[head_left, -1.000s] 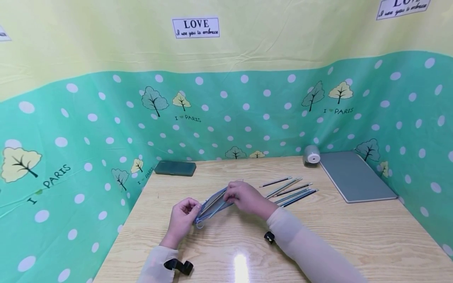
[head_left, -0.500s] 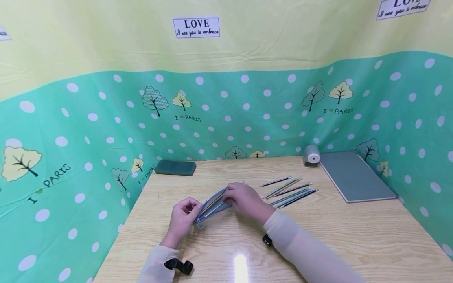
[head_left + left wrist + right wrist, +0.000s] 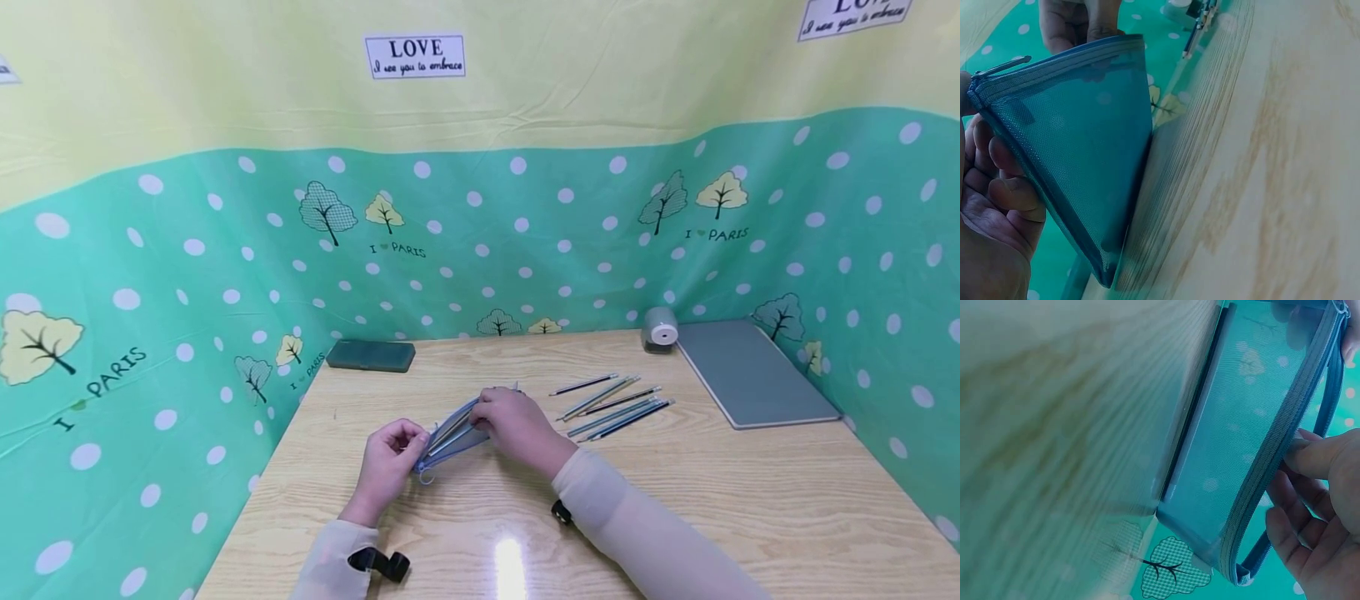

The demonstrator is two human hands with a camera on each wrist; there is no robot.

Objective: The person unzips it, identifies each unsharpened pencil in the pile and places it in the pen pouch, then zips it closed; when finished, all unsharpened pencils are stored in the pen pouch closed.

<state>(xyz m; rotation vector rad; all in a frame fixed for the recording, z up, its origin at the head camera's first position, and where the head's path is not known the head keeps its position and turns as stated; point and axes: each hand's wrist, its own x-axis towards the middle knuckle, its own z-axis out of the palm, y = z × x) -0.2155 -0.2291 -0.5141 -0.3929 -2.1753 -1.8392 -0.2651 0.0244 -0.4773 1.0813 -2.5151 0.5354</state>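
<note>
Mesh pouch (image 3: 1091, 137), blue w/ a zip along its mouth, is on the wood-look table (image 3: 712, 517), btwn the two hands; mouth unzipped & gaping upward, walls tilted. Bottom edge seems to sit on the tabletop, can't say for sure. L hand (image 3: 388, 458) is at the pouch's L end, thumb & bent fingers pinching the corner by the zip; small zip pull (image 3: 1007, 64) sticks out there. R hand (image 3: 516, 427) is at the pouch's R half, fingers bent & dipping into the mouth, thumb nr the rim; can't tell if it's pinching a pencil or just the pouch edge, tips are partly hidden. Inside the pouch, a few pencils (image 3: 450, 440) lie lengthwise, slanting w/ the mouth; exact no. unclear. R of the pouch & a bit beyond, well clear of it, loose pencils (image 3: 621, 402) lie in a rough fan on the table: dark ones plus teal/blue & greenish ones, some touching or v. close, all approx same slant. Farther beyond, L of the pouch, a dark green case (image 3: 371, 356) lies flat nr the table's back edge. Far R of the pouch, also at the back: small rounded device (image 3: 660, 329), whitish w/ dark base, & just beside it a grey flat board (image 3: 757, 375) reaching toward the table's R side. Behind the pouch & all round the table hangs printed cloth (image 3: 517, 250), green w/ white dots & trees, yellow up top. Both arms nr side of the pouch, pale sleeves (image 3: 660, 533), black strap (image 3: 382, 565) on the L wrist.
</note>
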